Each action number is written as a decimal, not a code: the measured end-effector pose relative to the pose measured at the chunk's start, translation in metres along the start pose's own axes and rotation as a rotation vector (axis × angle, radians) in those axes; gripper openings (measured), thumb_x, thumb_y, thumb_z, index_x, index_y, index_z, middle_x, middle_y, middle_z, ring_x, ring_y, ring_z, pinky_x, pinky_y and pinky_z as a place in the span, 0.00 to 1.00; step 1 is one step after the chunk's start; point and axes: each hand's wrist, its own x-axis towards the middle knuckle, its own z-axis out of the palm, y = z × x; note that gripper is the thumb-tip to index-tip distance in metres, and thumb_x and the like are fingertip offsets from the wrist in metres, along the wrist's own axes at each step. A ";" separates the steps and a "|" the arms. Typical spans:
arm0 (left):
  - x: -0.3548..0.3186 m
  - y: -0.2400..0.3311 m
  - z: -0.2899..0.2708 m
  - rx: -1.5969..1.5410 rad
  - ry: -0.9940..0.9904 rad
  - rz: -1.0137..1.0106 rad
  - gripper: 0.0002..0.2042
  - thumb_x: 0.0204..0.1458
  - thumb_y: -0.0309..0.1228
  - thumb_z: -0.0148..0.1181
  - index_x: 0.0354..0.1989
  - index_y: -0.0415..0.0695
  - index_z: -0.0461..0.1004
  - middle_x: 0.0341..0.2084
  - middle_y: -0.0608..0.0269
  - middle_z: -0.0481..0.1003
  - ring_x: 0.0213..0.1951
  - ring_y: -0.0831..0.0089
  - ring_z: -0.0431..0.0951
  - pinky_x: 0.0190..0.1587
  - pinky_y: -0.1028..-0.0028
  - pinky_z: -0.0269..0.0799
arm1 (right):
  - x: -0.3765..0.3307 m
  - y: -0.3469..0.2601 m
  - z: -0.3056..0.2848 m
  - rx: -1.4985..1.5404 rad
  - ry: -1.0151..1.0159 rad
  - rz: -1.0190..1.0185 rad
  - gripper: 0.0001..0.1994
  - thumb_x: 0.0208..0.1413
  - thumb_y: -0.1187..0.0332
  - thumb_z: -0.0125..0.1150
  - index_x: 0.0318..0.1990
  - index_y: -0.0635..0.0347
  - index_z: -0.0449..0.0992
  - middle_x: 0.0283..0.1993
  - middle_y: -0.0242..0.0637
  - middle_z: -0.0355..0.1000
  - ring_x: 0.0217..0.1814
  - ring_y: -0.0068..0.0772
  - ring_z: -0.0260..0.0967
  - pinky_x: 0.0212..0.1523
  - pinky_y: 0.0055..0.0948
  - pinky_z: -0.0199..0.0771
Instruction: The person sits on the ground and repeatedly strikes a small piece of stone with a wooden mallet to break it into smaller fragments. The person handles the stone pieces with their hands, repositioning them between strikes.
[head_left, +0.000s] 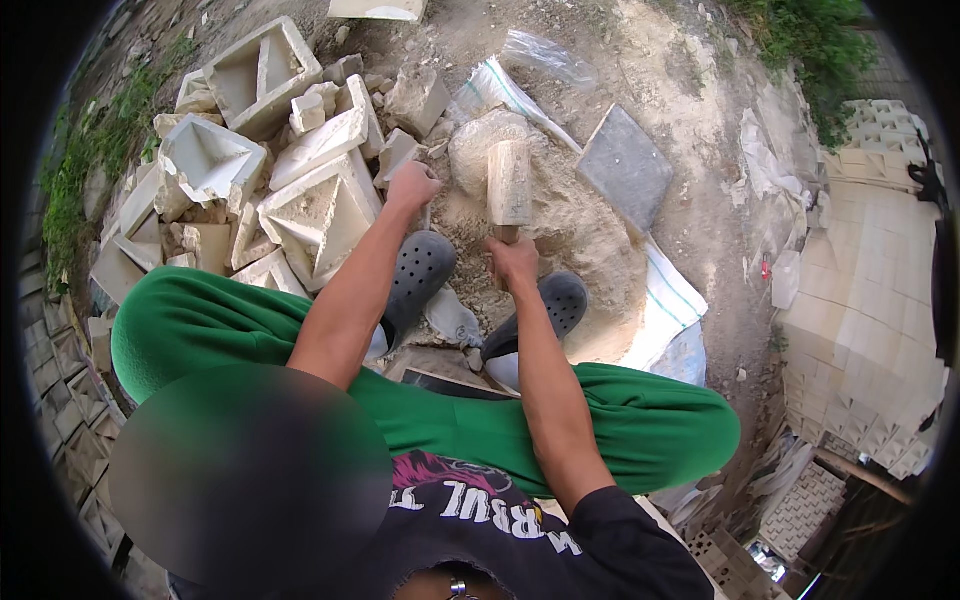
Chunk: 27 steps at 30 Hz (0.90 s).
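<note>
My right hand (pixel 513 261) is wrapped round the handle of a mallet (pixel 510 182). Its thick, pale, dust-coated head hangs over a heap of crushed off-white powder (pixel 590 245). To the left, my left hand (pixel 415 187) is closed at the edge of the powder, right beside a broken off-white chunk (pixel 398 155). Whatever its fingers hold, if anything, is hidden. Under the powder lies a white woven sack (pixel 668 298) with blue stripes. A flat grey square slab (pixel 627 165) rests at the heap's far right side.
Broken hollow plaster-like blocks (pixel 320 215) are piled on the left. My grey clogs (pixel 420 275) stand at the powder's near edge, between my green-trousered knees. Clear plastic (pixel 550 58) lies on the dirt beyond. Stacked pale blocks (pixel 860 320) rise at the right.
</note>
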 end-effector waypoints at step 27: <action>-0.026 0.019 -0.003 0.363 -0.384 0.131 0.11 0.43 0.33 0.67 0.32 0.38 0.84 0.28 0.48 0.82 0.33 0.54 0.84 0.37 0.61 0.80 | -0.003 -0.010 0.005 -0.052 0.069 -0.096 0.18 0.42 0.57 0.67 0.34 0.64 0.83 0.33 0.55 0.79 0.40 0.54 0.80 0.41 0.43 0.78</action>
